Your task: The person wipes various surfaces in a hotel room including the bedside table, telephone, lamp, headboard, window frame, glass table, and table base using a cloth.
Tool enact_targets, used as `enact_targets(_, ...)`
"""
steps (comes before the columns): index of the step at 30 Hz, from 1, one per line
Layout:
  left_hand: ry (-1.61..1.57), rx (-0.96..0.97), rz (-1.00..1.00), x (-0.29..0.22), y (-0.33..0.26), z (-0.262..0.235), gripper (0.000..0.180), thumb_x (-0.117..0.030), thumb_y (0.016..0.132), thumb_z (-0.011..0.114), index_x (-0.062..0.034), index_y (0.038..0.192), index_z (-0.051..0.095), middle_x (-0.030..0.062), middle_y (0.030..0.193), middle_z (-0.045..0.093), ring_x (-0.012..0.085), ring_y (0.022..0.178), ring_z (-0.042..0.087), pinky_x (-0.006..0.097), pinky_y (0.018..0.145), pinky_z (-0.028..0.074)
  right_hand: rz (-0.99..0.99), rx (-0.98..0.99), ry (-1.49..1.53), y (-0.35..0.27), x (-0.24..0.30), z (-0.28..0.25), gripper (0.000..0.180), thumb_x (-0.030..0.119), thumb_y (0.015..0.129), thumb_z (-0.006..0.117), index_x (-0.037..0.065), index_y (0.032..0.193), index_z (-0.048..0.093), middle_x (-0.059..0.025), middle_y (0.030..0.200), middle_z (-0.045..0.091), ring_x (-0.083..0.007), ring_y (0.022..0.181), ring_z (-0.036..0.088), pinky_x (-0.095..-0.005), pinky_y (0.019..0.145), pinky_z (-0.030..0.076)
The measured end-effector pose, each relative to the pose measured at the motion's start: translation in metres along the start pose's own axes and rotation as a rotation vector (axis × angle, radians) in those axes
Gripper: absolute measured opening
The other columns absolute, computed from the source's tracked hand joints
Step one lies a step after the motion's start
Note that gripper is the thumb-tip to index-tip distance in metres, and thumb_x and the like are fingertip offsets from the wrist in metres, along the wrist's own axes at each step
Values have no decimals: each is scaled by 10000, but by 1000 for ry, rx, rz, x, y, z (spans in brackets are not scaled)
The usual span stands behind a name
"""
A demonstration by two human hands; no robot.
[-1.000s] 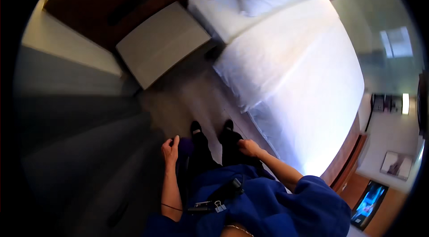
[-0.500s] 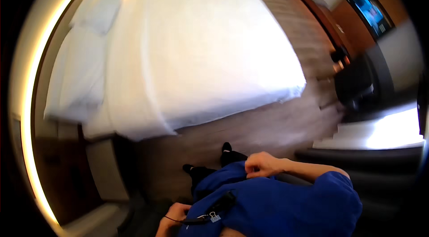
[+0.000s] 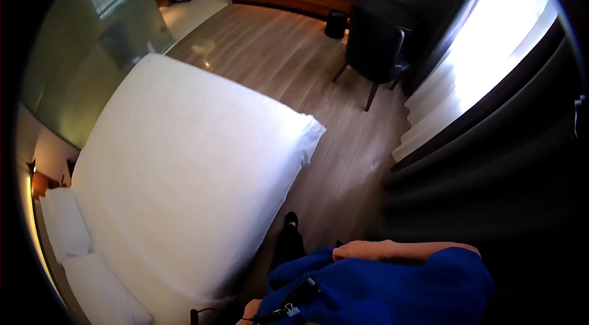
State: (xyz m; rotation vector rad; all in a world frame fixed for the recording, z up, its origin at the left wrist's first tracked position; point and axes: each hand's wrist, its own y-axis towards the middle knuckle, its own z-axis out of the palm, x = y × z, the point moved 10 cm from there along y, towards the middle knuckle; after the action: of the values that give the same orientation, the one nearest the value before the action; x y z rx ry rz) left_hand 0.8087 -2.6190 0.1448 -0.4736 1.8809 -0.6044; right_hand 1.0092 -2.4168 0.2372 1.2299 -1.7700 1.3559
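We see the right hand (image 3: 354, 250) resting empty against the blue top (image 3: 392, 291), fingers loosely extended, gripping nothing. The left hand (image 3: 248, 311) shows only partly at the lower edge beside a black clip (image 3: 288, 311); we cannot tell its grip. The white bed (image 3: 184, 172) lies just left of both hands; a dark armchair (image 3: 375, 43) stands well ahead.

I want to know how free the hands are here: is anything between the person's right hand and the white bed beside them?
Nothing visible stands between them. The right hand rests against the blue top, empty, and only the person's own dark trouser leg and bare wooden floor lie between it and the edge of the bed. The left hand is barely in view.
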Motion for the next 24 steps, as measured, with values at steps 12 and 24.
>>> enact_targets(12,331,248,227,-154,231,-69,158,-244,772,657,-110,847,694,121,781,663,204,736,651,307,670,479,-130,-686,-318,-29,-61,-172,228,173,805,511,29,977,552,-117,767,531,-276,746,589,-367,634,504)
enact_targets(24,475,424,371,-370,507,-14,159,-244,780,659,-99,839,691,117,768,662,188,726,648,297,668,475,-113,-653,-360,-77,-187,-419,170,166,796,508,27,888,537,-142,754,531,-290,733,583,-381,621,494)
